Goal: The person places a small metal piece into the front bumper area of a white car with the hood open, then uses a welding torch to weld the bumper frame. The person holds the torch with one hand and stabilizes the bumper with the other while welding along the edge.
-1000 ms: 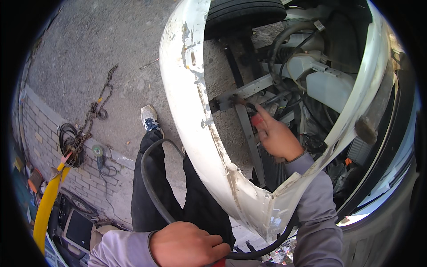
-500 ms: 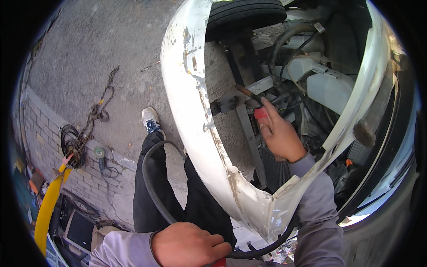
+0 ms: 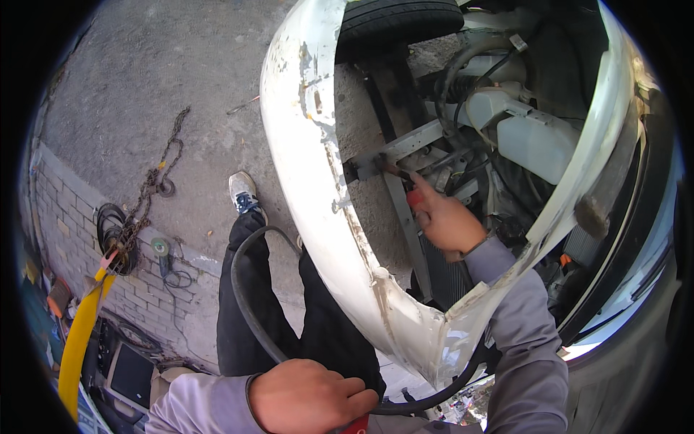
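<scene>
My right hand reaches inside the white car's front shell, closed around a welding torch with a red grip. The torch's copper-coloured nozzle points at the joint of a grey metal crossbar, with its tip at or very near the metal. Low in front of my body, my left hand is closed over a thick black cable, which comes out on both sides of it. Under its fingers a red piece shows at the lower edge, mostly hidden.
Beyond the crossbar lie a tyre, a white reservoir and hoses. The shell's cut edge surrounds my right forearm. On the ground to the left are a rusty chain, a yellow strap and an angle grinder. My shoe stands beside the shell.
My right hand has moved slightly left and down, bringing the torch nozzle onto or close to the crossbar joint. My left hand stays nearly in place.
</scene>
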{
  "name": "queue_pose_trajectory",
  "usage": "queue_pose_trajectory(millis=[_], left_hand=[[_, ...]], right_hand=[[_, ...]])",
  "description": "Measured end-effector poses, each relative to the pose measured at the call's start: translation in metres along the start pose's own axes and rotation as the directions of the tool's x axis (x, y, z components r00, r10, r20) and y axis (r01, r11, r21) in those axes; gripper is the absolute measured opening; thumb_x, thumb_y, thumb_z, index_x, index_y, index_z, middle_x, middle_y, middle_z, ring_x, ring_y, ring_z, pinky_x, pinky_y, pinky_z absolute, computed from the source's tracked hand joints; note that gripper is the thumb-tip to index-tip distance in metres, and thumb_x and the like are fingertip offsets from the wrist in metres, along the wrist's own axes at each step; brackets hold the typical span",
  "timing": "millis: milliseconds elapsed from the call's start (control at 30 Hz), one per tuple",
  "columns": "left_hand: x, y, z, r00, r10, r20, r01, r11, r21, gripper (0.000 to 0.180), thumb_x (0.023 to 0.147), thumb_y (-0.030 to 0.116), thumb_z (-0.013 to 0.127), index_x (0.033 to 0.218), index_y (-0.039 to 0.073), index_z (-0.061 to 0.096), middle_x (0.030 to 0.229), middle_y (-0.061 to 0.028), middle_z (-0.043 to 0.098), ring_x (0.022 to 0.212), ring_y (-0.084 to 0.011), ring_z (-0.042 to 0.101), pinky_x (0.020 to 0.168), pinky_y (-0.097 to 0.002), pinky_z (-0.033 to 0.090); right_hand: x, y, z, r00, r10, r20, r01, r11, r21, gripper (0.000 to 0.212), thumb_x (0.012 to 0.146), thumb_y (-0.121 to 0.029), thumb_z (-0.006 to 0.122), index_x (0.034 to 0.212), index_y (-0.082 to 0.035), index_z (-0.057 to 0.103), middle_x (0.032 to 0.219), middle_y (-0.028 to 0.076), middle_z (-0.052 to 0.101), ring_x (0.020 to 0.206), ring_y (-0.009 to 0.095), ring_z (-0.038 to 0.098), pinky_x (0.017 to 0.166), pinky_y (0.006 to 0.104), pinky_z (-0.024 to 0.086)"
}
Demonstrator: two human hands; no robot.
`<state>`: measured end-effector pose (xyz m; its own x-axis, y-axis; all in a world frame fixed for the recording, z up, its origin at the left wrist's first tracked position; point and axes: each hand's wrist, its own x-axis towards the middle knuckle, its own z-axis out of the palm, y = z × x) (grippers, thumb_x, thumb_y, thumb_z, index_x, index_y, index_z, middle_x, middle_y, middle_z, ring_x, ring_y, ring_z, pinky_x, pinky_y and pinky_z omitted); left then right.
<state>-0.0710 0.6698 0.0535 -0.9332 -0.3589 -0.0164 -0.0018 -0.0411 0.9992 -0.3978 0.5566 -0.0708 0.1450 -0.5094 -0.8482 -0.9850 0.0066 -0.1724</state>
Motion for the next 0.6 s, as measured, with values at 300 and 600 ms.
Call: queue_pose_trajectory(millis=[300, 600], left_hand=[[-0.002, -0.005, -0.004, 1.0, 0.023, 0.002, -0.023, 1.0, -0.017, 0.032, 0.089, 0.015, 0.062, 0.118, 0.002, 0.062, 0.085, -0.0081, 0.061, 0.074, -0.0244, 0.07, 0.057, -0.0359, 0.056], [-0.005, -0.004, -0.014, 1.0, 0.009, 0.027, -0.007, 0.999, -0.048, 0.033, 0.09, 0.015, 0.061, 0.121, 0.002, 0.065, 0.085, -0.0083, 0.061, 0.073, -0.0251, 0.07, 0.057, -0.0366, 0.055]], right_hand=[[-0.008, 0.003, 0.003, 0.986, 0.001, -0.164, 0.014, 0.996, 0.088, 0.073, 0.096, -0.016, 0.061, 0.163, -0.014, 0.033, 0.101, 0.028, 0.073, 0.092, 0.047, 0.071, 0.082, 0.0507, 0.056], [-0.012, 0.018, -0.018, 0.979, 0.175, 0.106, -0.205, 0.822, 0.531, 0.08, 0.093, -0.011, 0.062, 0.166, -0.009, 0.03, 0.096, 0.01, 0.07, 0.058, 0.016, 0.064, 0.057, 0.0343, 0.056]])
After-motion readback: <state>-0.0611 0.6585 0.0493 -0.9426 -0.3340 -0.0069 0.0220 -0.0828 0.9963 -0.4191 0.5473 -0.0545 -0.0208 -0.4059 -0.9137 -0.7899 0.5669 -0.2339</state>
